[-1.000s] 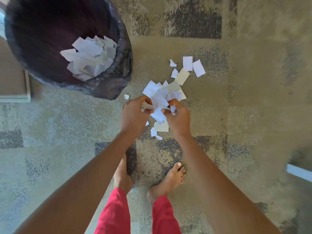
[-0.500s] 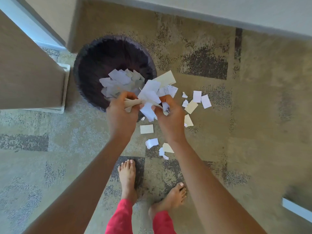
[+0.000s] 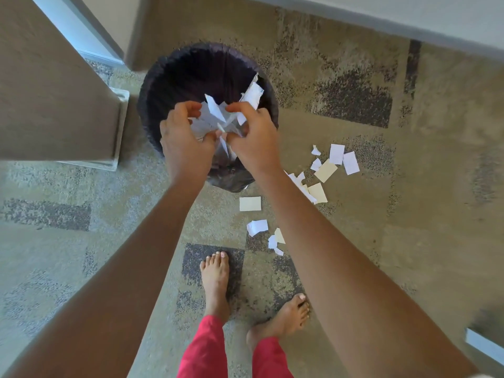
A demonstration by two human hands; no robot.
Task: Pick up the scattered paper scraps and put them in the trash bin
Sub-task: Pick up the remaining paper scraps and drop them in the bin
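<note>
A round trash bin (image 3: 188, 54) lined with a dark bag stands on the carpet. Over its opening my left hand (image 3: 184, 141) and my right hand (image 3: 255, 139) face each other, fingers curled, and cup a bunch of white paper scraps (image 3: 215, 114) between them. One scrap (image 3: 252, 95) sticks up near the bin's right rim. More scraps lie on the carpet to the right of the bin: white pieces (image 3: 338, 154), a cream card (image 3: 250, 203) and a small crumpled cluster (image 3: 257, 227).
A tall brown furniture panel (image 3: 54, 105) stands just left of the bin. A wall with a baseboard (image 3: 381, 25) runs along the top right. My bare feet (image 3: 215, 279) stand on the patterned carpet below the scraps. A pale edge (image 3: 482, 347) shows at bottom right.
Both hands lifted the bunch of scraps from the carpet and carried it up and left over the bin's opening. Several scraps stayed on the floor.
</note>
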